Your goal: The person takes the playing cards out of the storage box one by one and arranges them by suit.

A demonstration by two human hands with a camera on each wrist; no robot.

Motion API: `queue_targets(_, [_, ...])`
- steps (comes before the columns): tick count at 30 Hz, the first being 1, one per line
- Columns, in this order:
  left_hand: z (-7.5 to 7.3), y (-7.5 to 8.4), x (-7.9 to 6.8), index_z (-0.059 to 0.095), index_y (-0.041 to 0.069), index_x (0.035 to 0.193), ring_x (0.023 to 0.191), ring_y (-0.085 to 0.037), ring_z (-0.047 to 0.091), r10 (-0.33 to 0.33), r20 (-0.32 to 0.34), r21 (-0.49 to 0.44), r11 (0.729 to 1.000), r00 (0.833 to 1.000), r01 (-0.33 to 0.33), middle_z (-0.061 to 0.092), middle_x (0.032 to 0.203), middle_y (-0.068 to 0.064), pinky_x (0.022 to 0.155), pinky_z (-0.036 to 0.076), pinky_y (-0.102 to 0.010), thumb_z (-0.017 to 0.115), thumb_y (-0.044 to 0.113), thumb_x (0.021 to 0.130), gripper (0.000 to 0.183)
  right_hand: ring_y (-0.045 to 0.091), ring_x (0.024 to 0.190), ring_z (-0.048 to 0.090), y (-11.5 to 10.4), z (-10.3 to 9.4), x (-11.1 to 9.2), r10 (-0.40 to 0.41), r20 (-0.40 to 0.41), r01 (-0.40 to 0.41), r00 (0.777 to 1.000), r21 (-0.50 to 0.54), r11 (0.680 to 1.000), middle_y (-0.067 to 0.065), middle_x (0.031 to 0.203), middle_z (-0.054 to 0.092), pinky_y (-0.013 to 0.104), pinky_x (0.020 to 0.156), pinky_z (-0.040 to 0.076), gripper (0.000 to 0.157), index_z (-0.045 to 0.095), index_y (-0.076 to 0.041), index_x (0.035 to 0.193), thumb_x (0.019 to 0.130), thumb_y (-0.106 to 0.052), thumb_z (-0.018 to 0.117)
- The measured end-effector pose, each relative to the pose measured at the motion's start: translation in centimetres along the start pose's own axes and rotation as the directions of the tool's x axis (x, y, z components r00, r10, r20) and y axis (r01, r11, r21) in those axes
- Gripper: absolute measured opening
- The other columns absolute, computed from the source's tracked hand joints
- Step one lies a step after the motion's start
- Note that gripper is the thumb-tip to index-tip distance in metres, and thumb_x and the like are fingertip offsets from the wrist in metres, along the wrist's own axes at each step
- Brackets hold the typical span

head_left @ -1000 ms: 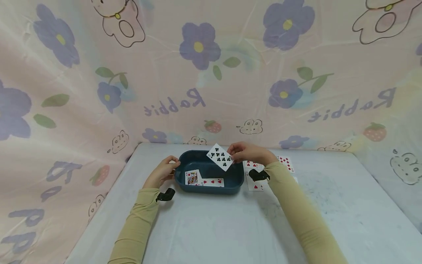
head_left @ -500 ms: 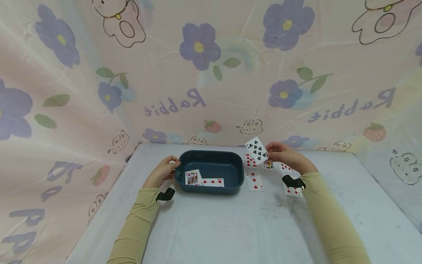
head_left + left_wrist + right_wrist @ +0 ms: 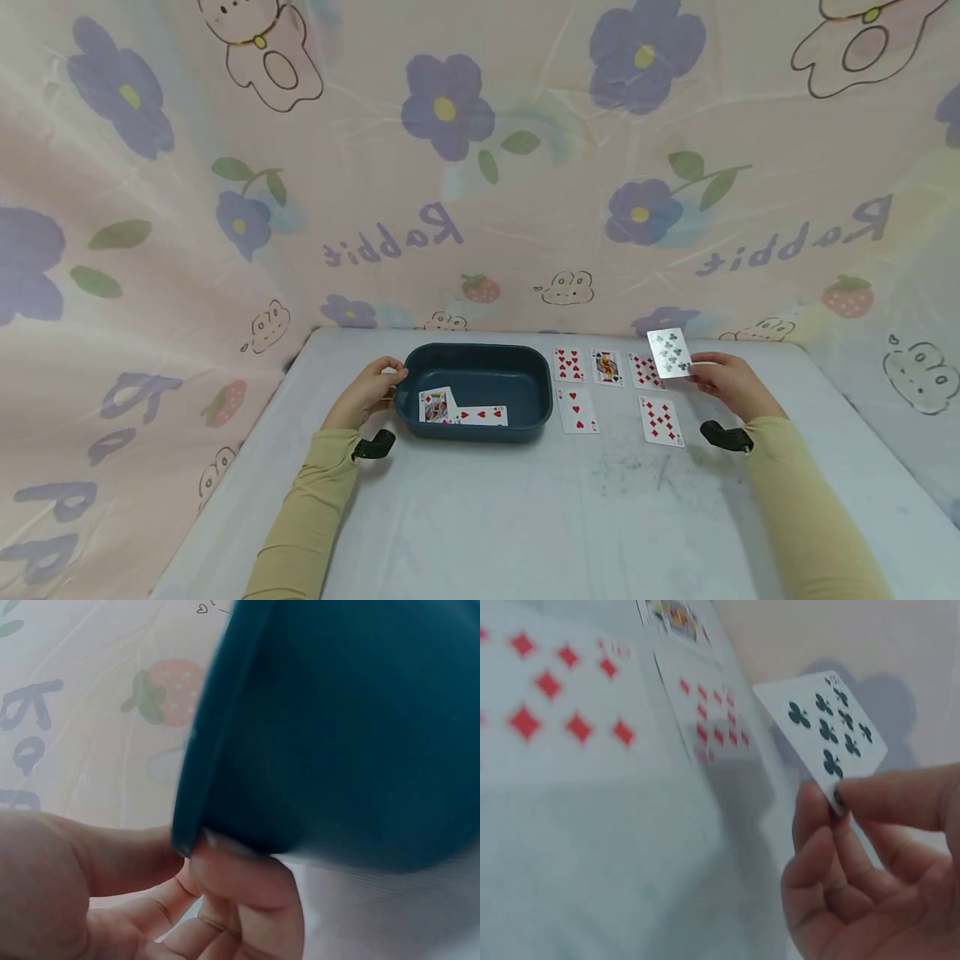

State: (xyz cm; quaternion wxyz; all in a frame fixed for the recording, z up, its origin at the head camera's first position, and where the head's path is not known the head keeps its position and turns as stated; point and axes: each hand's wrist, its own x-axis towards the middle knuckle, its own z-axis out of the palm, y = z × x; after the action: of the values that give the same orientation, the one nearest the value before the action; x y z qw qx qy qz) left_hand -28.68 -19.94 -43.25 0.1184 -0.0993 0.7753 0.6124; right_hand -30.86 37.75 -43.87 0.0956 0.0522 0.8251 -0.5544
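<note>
Pinching corner of clubs card (image 3: 669, 353) between thumb and fingers: your right hand (image 3: 723, 383). Card raised above worktop (image 3: 480, 517), left of that hand, partly overlapping rear diamonds card (image 3: 642, 374) in head view. Front diamonds card (image 3: 661, 420) flat, nearer you. Your left hand (image 3: 366, 392): gripping left rim of blue tub (image 3: 502, 379), well apart from clubs card; court card (image 3: 435, 406) and hearts card (image 3: 483, 415) inside.

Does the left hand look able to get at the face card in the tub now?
Probably, once it lets go: the left hand pinches the left end of the tub, but the face card lies near there, under the open top.
</note>
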Motion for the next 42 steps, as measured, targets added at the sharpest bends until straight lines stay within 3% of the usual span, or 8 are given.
queue_targets(3, [0.0,-0.1,0.0,0.048,0.008,0.11,0.067,-0.017,0.049,-0.005,-0.004,-0.006,1.0,1.0,0.005,0.047,0.091,-0.011,0.059,0.044,-0.028,0.052,0.018,0.1,0.015,0.007,0.085,0.054,0.7,-1.1,-0.2,0.067,-0.018,-0.066,0.998,0.065,0.996,0.009,0.112,0.05,0.027,0.08,0.049,0.053,0.029,0.015,0.139,0.099,-0.013,0.05])
queue_targets(8, [0.0,0.0,0.0,0.048,0.008,0.11,0.066,-0.017,0.049,0.002,-0.002,-0.007,1.0,1.0,-0.002,0.047,0.092,-0.013,0.059,0.044,-0.029,0.051,0.018,0.1,0.014,0.008,0.075,0.056,1.3,-2.4,-0.5,0.189,-0.057,-0.177,0.98,0.178,0.968,-0.007,0.085,0.057,0.025,0.072,0.05,0.042,0.04,0.013,0.131,0.095,-0.005,0.054])
queue_targets(12, [0.0,0.2,0.1,0.049,0.009,0.11,0.069,-0.018,0.05,-0.001,-0.001,0.005,1.0,1.0,0.001,0.048,0.093,-0.013,0.059,0.044,-0.029,0.052,0.019,0.1,0.015,0.01,0.07,0.057,1.5,-2.6,-1.0,0.238,-0.052,-0.222,0.97,0.214,0.951,-0.005,0.076,0.06,0.026,0.067,0.049,0.036,0.042,0.013,0.128,0.096,-0.002,0.051])
queue_targets(26, [0.0,-0.2,0.0,0.049,0.009,0.111,0.074,-0.021,0.05,0.016,0.002,0.026,1.0,1.0,-0.016,0.048,0.098,-0.015,0.062,0.044,-0.03,0.052,0.022,0.1,0.017,0.007,0.058,0.059,2.4,-1.8,-0.1,0.218,-0.159,-0.199,0.963,0.128,0.972,-0.004,0.066,0.064,0.024,0.055,0.048,0.04,0.044,0.019,0.126,0.092,0.001,0.056])
queue_targets(42, [-0.1,-0.4,-0.2,0.048,0.008,0.109,0.073,-0.02,0.051,0.025,0.01,0.014,1.0,1.0,-0.025,0.047,0.096,-0.014,0.062,0.044,-0.03,0.052,0.02,0.1,0.015,0.009,0.061,0.062,1.6,-1.7,-0.3,0.266,-0.215,-0.248,0.94,0.106,0.963,-0.003,0.066,0.061,0.027,0.061,0.053,0.041,0.044,0.019,0.126,0.089,0.005,0.056])
